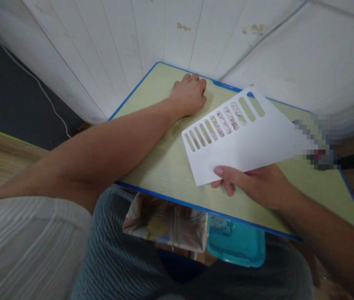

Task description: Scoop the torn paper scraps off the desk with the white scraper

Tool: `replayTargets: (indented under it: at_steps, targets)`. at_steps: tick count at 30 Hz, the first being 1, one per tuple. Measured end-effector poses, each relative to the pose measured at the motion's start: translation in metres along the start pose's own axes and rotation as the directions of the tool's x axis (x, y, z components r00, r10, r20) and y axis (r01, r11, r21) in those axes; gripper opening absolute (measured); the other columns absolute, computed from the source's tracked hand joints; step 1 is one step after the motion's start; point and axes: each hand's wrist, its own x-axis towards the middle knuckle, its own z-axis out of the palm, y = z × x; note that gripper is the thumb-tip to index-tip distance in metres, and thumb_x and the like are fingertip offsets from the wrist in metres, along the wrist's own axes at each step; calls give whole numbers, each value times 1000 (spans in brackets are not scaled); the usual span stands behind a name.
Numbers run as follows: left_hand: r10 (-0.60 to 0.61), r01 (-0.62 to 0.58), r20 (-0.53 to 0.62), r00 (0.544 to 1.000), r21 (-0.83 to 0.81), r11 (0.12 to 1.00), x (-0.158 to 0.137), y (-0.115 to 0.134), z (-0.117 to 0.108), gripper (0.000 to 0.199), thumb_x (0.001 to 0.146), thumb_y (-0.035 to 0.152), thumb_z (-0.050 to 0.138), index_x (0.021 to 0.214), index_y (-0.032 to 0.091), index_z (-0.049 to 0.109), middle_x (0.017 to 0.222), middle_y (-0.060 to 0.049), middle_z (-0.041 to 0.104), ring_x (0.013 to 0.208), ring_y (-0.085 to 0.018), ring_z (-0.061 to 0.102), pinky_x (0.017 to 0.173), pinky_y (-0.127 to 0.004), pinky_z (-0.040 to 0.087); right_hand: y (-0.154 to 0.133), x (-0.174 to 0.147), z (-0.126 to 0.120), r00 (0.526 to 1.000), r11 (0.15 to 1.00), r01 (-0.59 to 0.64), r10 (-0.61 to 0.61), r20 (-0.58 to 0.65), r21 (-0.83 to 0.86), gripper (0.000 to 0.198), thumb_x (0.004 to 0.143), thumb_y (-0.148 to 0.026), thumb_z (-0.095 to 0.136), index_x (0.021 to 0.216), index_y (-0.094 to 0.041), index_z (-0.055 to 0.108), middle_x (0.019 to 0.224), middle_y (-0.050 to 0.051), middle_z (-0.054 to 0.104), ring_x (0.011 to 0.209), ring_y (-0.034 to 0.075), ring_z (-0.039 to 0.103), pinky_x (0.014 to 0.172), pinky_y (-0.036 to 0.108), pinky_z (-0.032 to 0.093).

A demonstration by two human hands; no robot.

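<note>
My right hand [258, 183] holds a white slotted card [242, 146] by its lower edge, thumb on top and fingers underneath. A row of rounded slots runs along the card's far edge. Pink and white patterned pieces show in several middle slots, while the tabletop shows through others. The card is held at a slant over the pale yellow-green table [164, 166] with a blue rim. Beyond the card's left end, my left hand [189, 95] rests on the tabletop with its fingers curled in. Its palm and fingertips are hidden.
White plank wall [117, 33] borders the table's far side. A blurred-out patch [323, 141] covers something at the right end. Below the near edge are a patterned pouch [167, 221] and a turquoise plastic container [239, 241]. A cable [264, 39] runs down the wall.
</note>
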Motion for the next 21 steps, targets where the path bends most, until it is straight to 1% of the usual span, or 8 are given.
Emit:
replayTargets:
  at_steps: [2, 5, 7, 11, 14, 16, 18, 21]
  targets:
    - [-22, 23, 25, 999, -33, 999, 0, 0, -1, 43, 118, 28, 55, 155, 28, 76, 164, -5, 69, 154, -35, 48, 131, -60, 45, 1, -1, 0, 1000, 1000, 5, -5, -13, 22, 44, 102, -45, 82, 63, -27, 73, 64, 5, 79, 55, 19, 74, 65, 31, 68]
    - [-65, 71, 74, 995, -91, 993, 0, 1, -2, 48, 117, 43, 56, 162, 39, 72, 158, 2, 75, 158, -36, 41, 138, -60, 36, 4, 0, -1, 997, 998, -4, 9, -83, 59, 47, 102, -47, 83, 61, -27, 70, 59, 5, 76, 57, 21, 76, 62, 31, 67]
    - [-52, 55, 49, 997, -64, 996, 0, 1, -1, 46, 115, 38, 59, 158, 37, 76, 159, -1, 74, 156, -37, 45, 134, -61, 41, 5, -1, -1, 996, 998, -17, 22, -82, 64, 44, 101, -48, 85, 64, -27, 73, 59, 4, 76, 55, 21, 75, 58, 32, 66]
    - [11, -11, -17, 1000, 39, 999, -2, 1, -2, 35, 118, 24, 56, 142, 27, 81, 163, -9, 70, 150, -33, 57, 120, -53, 54, 2, -4, 0, 999, 1000, -4, 3, 45, 24, 43, 103, -44, 83, 64, -28, 72, 58, 2, 75, 60, 24, 80, 60, 33, 68]
    - [29, -27, -28, 999, 58, 998, -4, 2, -3, 33, 121, 23, 55, 142, 22, 81, 163, -12, 70, 151, -31, 59, 117, -49, 55, 0, -7, 0, 997, 1000, 10, -12, 80, 27, 39, 103, -41, 82, 67, -29, 74, 62, 2, 78, 56, 23, 77, 55, 33, 65]
    - [31, -29, -31, 999, 61, 998, -5, 3, -3, 32, 122, 22, 56, 142, 20, 81, 163, -14, 70, 152, -32, 59, 116, -49, 56, 0, -8, -1, 999, 999, 12, -14, 46, 46, 37, 104, -41, 82, 69, -29, 75, 63, 2, 78, 55, 22, 76, 56, 34, 65]
    - [25, -23, -31, 999, 66, 998, -4, 4, -3, 32, 122, 22, 56, 143, 21, 80, 163, -14, 70, 152, -32, 59, 116, -49, 56, 0, -7, -1, 999, 998, 8, -10, 31, 57, 40, 104, -44, 82, 68, -30, 74, 61, 2, 77, 56, 23, 77, 58, 35, 67]
    - [14, -13, -17, 1000, 72, 997, -3, 4, -3, 32, 124, 24, 56, 145, 24, 79, 166, -12, 68, 152, -32, 57, 118, -51, 55, 0, -8, 0, 996, 998, -6, 0, 91, 61, 42, 104, -46, 83, 67, -30, 73, 62, 3, 78, 56, 24, 77, 55, 36, 67]
